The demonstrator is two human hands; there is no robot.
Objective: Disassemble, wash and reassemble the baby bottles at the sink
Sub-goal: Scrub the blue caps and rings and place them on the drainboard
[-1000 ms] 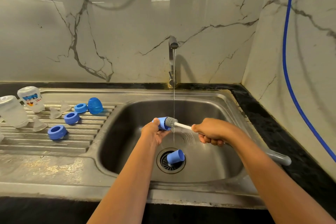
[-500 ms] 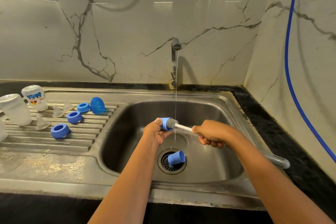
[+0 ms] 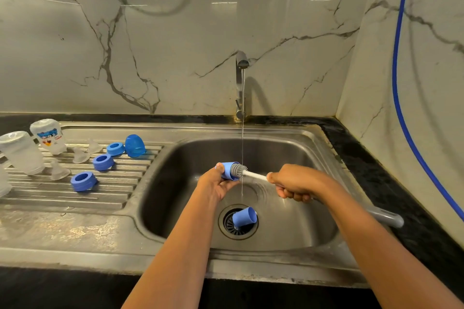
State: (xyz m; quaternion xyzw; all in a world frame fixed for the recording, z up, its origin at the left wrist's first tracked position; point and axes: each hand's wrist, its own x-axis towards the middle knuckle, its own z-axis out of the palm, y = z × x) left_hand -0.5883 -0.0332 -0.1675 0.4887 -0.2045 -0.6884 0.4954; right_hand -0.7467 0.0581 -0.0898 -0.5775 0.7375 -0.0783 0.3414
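Observation:
My left hand (image 3: 215,184) grips a blue bottle cap (image 3: 228,170) over the sink basin (image 3: 288,158), its mouth turned right. My right hand (image 3: 293,182) grips the white handle of a bottle brush (image 3: 253,174), and the grey bristle head sits partly inside the cap. A thin stream from the tap (image 3: 241,63) falls just right of the bristles. A second blue cap (image 3: 244,217) lies on the drain. On the drainboard (image 3: 75,198) stand two upturned clear bottles (image 3: 49,137), three blue collar rings (image 3: 83,181), clear teats (image 3: 59,170) and another blue cap (image 3: 135,145).
A grey tube (image 3: 384,216), the brush's far end, sticks out past my right forearm over the sink's right rim. A blue hose (image 3: 399,83) runs down the right wall. Black countertop (image 3: 356,148) borders the sink at back and right.
The brush head has pushed slightly further into the cap held by my left hand. Both hands stay over the basin; the view shifted a little.

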